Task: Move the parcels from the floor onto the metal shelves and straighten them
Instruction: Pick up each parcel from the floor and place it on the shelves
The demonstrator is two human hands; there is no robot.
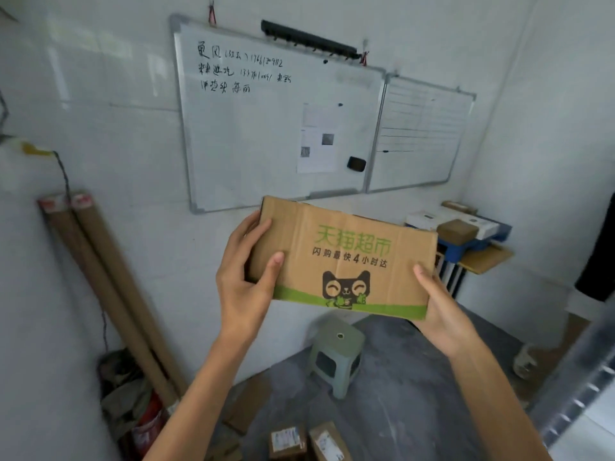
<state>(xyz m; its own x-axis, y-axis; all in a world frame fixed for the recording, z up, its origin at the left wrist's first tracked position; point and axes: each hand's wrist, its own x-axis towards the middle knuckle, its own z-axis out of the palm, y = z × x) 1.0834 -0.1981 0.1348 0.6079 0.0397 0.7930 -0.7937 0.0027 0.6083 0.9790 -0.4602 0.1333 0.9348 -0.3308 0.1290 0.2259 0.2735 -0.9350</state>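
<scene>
The carton [349,257] held well above the stool [336,354].
My left hand [246,281] grips its left edge, my right hand [439,307] its lower right corner.

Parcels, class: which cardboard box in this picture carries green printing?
The box held up by the left hand and right hand, with green characters and a cartoon cat. The two small boxes on the floor show only white labels.

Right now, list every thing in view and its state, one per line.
Printed box, held up off the floor.
Left hand, grips the box's left end.
Right hand, holds the box's lower right corner.
Small parcels, both on the floor.
Green stool, upright on the floor.
Cardboard tubes, leaning against the wall.
</scene>
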